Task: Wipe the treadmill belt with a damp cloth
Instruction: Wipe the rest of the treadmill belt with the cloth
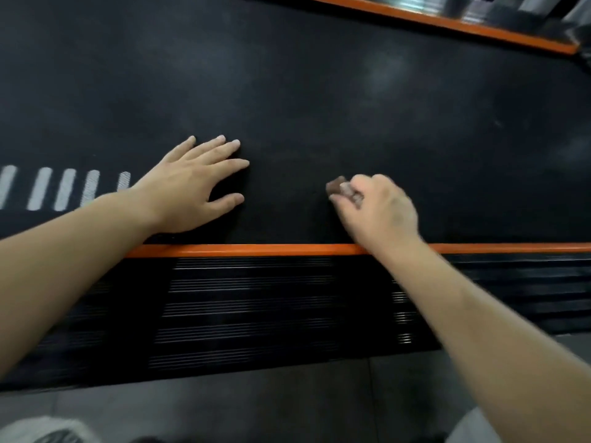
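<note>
The black treadmill belt [319, 107] fills the upper half of the view. My left hand [195, 183] lies flat on it, palm down and fingers spread, near the belt's near edge. To its right, my right hand [380, 209] is curled on the belt and blurred by motion. Its fingertips pinch a small brownish wad, which looks like the cloth [336, 184]. Most of the wad is hidden under the fingers. Faint pale smears show on the belt at the upper right.
An orange strip [256, 250] borders the belt's near edge, with a black ribbed side rail [256, 308] below it. A second orange strip [447, 22] runs along the far edge. White dashes [48, 188] mark the belt at the left. Grey floor [256, 404] lies nearest me.
</note>
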